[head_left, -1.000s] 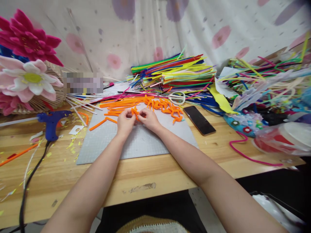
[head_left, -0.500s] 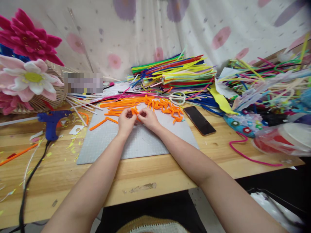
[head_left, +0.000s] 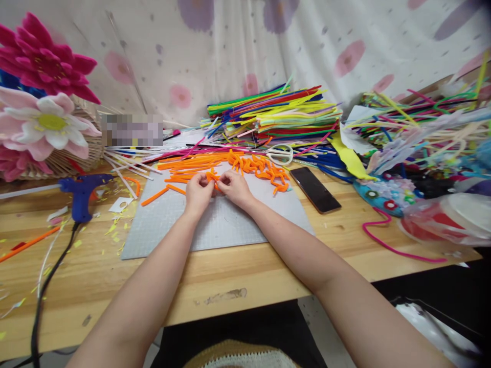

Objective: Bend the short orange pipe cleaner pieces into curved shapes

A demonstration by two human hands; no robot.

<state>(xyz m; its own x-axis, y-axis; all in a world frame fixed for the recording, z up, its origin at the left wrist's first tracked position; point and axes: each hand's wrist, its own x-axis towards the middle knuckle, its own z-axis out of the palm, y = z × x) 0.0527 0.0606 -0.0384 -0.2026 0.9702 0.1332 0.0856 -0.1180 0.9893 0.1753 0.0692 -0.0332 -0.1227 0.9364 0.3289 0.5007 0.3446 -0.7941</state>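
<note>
At centre frame, the left hand (head_left: 198, 193) and right hand (head_left: 235, 188) pinch a bent orange pipe cleaner (head_left: 211, 176), seemingly steadying it from both sides.

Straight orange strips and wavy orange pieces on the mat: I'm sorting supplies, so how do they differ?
The straight strips lie mostly side by side, unbent; the wavy pieces are bent and bunched together. The straight strips sit further left, the wavy pieces further right. Both are orange.
</note>
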